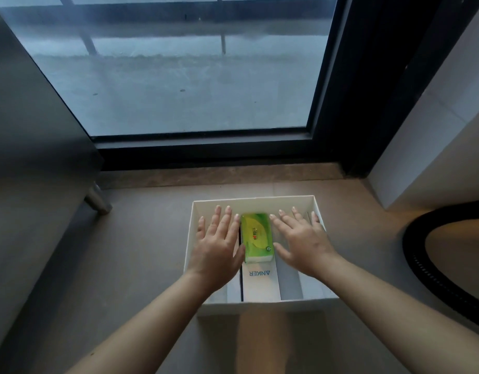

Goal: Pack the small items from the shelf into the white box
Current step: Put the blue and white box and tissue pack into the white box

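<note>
White box (190,238) sits on the floor (125,252), just before the window (179,76) sill, open at the top. Inside we note a green pack (257,236) lying flat at the middle, its near end resting on a white Anker carton (260,286) that runs along the box bottom. Other pale cartons lie beside that one; we cannot make out their labels.

Left grip (216,244), a bare hand, is spread palm down over the box's left half with fingers straight, released and holding nothing. Right grip (300,238) is the same over the right half. The two flank the pack closely; we cannot tell whether they touch it.

Outward: a grey cabinet on a metal leg (98,201) stands left of the box. A black ring (411,255) lies on the floor to the right.
</note>
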Demonstrator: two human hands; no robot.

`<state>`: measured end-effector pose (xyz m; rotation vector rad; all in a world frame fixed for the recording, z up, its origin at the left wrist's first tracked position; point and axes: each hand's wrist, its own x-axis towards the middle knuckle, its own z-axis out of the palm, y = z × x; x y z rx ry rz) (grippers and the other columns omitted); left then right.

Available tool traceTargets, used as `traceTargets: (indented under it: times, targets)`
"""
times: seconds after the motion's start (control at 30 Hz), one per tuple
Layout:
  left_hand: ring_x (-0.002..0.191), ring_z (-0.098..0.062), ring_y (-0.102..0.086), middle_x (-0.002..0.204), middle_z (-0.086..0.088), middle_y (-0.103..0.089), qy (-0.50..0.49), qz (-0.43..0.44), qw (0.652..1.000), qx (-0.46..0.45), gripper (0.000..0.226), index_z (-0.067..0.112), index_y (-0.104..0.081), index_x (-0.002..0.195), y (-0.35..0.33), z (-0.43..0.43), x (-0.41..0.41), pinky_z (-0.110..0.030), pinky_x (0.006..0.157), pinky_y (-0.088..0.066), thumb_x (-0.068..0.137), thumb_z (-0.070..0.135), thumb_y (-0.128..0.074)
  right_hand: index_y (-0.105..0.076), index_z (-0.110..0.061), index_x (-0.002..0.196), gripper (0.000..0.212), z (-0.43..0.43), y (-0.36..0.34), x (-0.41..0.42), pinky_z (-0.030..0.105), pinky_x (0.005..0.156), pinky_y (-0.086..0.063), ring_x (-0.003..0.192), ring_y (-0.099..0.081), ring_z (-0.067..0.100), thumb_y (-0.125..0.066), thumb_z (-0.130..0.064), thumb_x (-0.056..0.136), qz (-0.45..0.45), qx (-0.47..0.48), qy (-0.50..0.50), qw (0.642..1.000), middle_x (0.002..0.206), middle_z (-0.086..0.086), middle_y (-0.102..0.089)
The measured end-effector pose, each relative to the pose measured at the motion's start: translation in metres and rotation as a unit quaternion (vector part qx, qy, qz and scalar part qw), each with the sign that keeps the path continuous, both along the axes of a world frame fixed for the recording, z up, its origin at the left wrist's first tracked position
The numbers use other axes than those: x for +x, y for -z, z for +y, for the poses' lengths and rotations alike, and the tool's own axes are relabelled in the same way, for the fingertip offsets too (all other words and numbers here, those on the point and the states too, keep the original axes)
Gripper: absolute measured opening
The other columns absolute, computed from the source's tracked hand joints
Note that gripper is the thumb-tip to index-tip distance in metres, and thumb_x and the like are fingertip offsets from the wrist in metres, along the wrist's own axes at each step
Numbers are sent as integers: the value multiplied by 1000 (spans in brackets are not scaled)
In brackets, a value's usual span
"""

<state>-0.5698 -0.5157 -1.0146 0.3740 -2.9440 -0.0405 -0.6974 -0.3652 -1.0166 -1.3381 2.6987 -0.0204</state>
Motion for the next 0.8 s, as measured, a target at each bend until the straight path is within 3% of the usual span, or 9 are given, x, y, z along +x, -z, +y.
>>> traceTargets:
  times: [0.17,0.3,0.43,0.53,0.6,0.67,0.73,0.8]
  targets:
    - [122,-41,-47,129,-22,-53,-19,27,999,0,59,0,-59,122,-69,-5,-21,-61,92,-39,72,27,-75,-10,-27,148,64,-25,-81,-6,52,111,-11,143,-11,25,-36,-49,93,41,-33,8,999,155,-1,-18]
    - [129,-42,-37,137,-22,-44,-66,22,995,68,55,2,-52,129,-149,2,-30,-60,101,-28,82,26,-67,-9,-29,148,64,-28,-163,-5,51,111,-14,143,-13,23,-36,-48,93,25,-59,36,997,155,-3,-20]
    - [120,-43,-48,128,-23,-54,-72,37,994,77,55,0,-59,121,-244,8,-37,-63,91,-37,75,23,-76,-12,-28,148,63,-25,-256,-7,51,111,-14,142,-14,25,-37,-47,93,17,-83,49,995,154,-2,-22]
    - [116,-43,-51,125,-22,-57,-81,57,993,61,55,0,-61,119,-310,9,-46,-63,88,-39,71,22,-78,-29,-22,145,62,-26,-334,-7,55,108,-19,138,-26,32,-51,-40,90,15,-106,46,993,147,4,-37]
    - [129,-39,-39,138,-19,-45,-101,44,991,79,56,4,-51,131,-356,8,-47,-58,101,-30,83,27,-67,-55,-12,129,58,-27,-385,-7,63,95,-35,121,-50,39,-73,-29,76,30,-146,36,988,127,12,-58]
    - [142,-26,-12,153,-8,-21,-131,13,986,98,58,14,-27,146,-400,3,-47,-46,112,-10,95,39,-41,-66,-7,115,55,-28,-435,-9,64,83,-43,106,-60,41,-82,-22,65,55,-186,40,980,112,13,-67]
    - [143,-20,-2,156,-2,-11,-146,9,984,105,58,19,-17,148,-447,0,-47,-41,113,-2,97,43,-30,-60,-8,123,54,-29,-487,-11,63,93,-37,117,-53,40,-75,-25,74,46,-185,36,981,122,13,-62]
    - [143,-20,-2,156,-2,-12,-145,10,983,109,58,19,-16,149,-498,2,-48,-41,113,-3,98,44,-28,-39,-18,141,58,-29,-534,-12,56,107,-21,136,-31,32,-55,-37,89,26,-154,40,987,143,5,-43]
